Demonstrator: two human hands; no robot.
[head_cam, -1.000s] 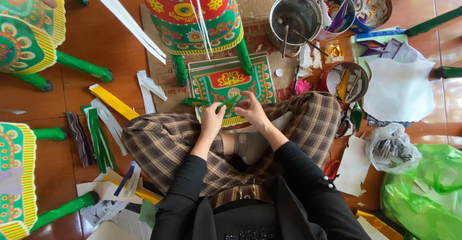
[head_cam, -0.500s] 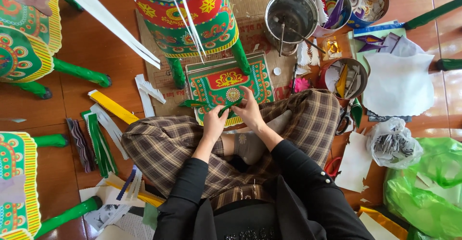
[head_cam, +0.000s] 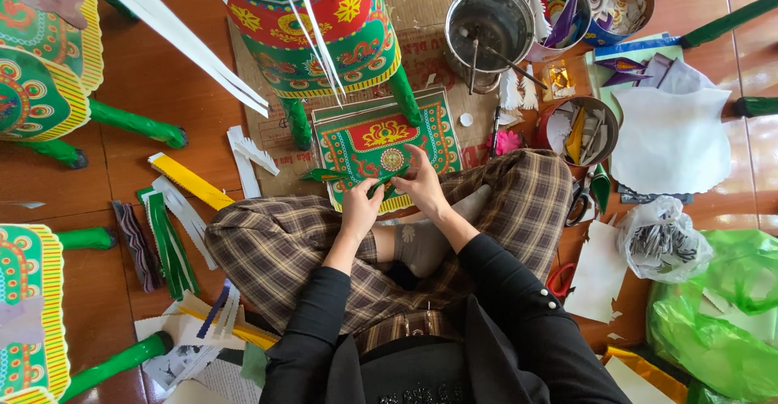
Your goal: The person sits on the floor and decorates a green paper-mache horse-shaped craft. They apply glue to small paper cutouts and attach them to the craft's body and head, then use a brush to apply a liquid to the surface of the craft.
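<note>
Person sits cross-legged on the brown wooden floor (head_cam: pixel 162 88), both black-sleeved forearms reaching forward over plaid-trousered knees, wrists close together.

Left hand (head_cam: pixel 361 201): palm down, fingers curled almost closed, pinching the near end of a narrow green paper strip (head_cam: pixel 328 175). The strip runs left from the fingertips and lies across the near left corner of the panel.

Right hand (head_cam: pixel 421 181): just beside the left, fingers (head_cam: pixel 415 159) bent and partly spread, tips pressing down on the flat rectangular green-and-red paper panel with yellow fringe and gold medallion (head_cam: pixel 385 141). Whether it also grips the strip — cannot tell, the thumb side is hidden.

Panel lies flat on a brown cardboard sheet (head_cam: pixel 421 55), its near edge touching the knees, directly under both hands. Its far edge sits between the green legs of a tall green-red patterned paper stand (head_cam: pixel 316 39).

Around it:
- steel pot with sticks (head_cam: pixel 488 27), beyond the panel's far right corner
- round tub of paper scraps (head_cam: pixel 579 128), right of the panel
- white paper sheet (head_cam: pixel 668 141), further right
- green plastic bag (head_cam: pixel 717 307), near right corner of the floor
- yellow paper strip (head_cam: pixel 190 181) and green cut strips (head_cam: pixel 170 246), left of the knees
</note>
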